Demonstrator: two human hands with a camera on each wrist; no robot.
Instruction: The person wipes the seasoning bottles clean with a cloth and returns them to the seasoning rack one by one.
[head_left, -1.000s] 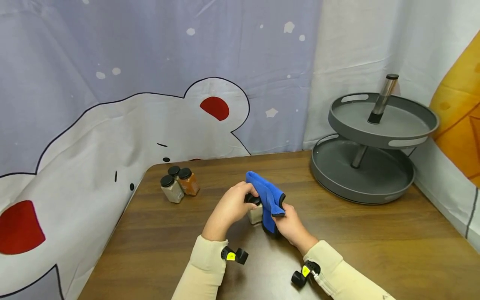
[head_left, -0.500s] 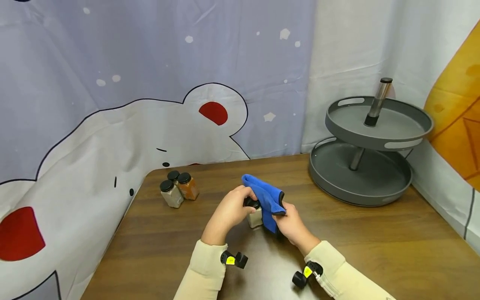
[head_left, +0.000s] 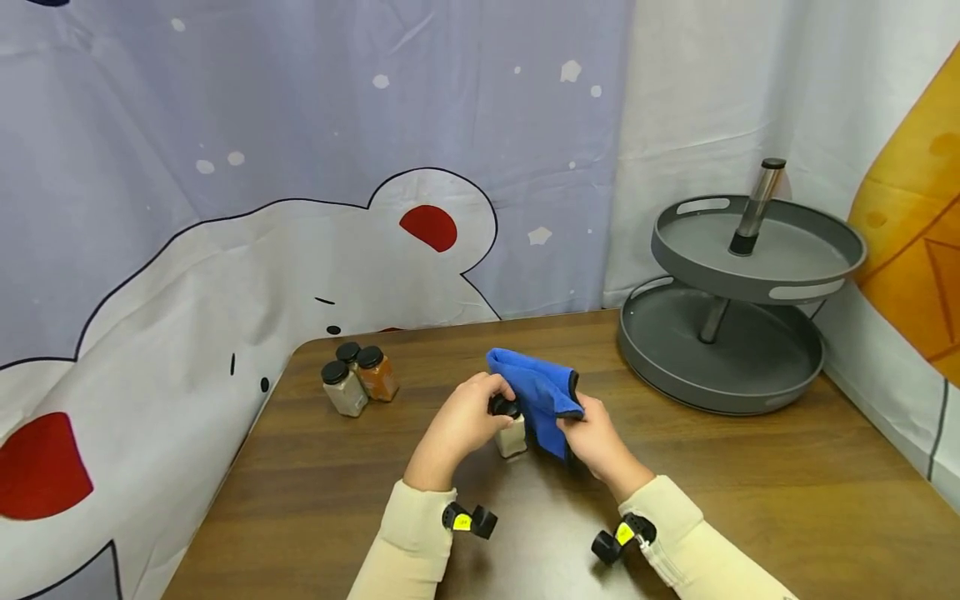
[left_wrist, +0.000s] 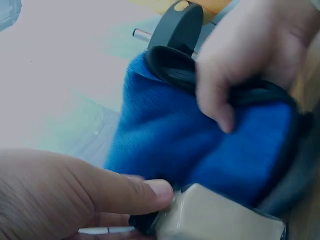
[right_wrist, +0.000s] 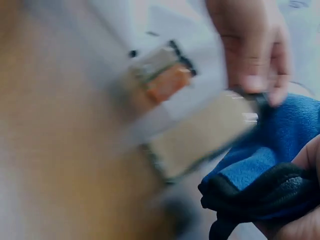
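My left hand (head_left: 467, 418) holds a small spice jar (head_left: 513, 438) by its black lid, thumb and fingers around the cap. Pale beige powder fills the clear, square-sided jar (left_wrist: 220, 215). A folded blue cloth (head_left: 536, 390) with black edging is gripped in my right hand (head_left: 602, 440), just right of the jar. In the left wrist view the cloth (left_wrist: 195, 145) lies behind the jar, and the right thumb presses on its face. The right wrist view is blurred; there the jar (right_wrist: 202, 135) sits tilted beside the cloth (right_wrist: 285, 135).
Three more black-lidded jars cluster at the table's back left: an orange one (head_left: 378, 379), a pale one (head_left: 345, 393) and one partly hidden behind them. A grey two-tier round tray (head_left: 720, 393) stands at the back right of the wooden table (head_left: 315, 500). Printed curtains hang behind.
My right hand has shifted slightly right with the cloth, opening up more of the jar's side to view. The left hand keeps its hold on the lid. The head view has tilted a little.
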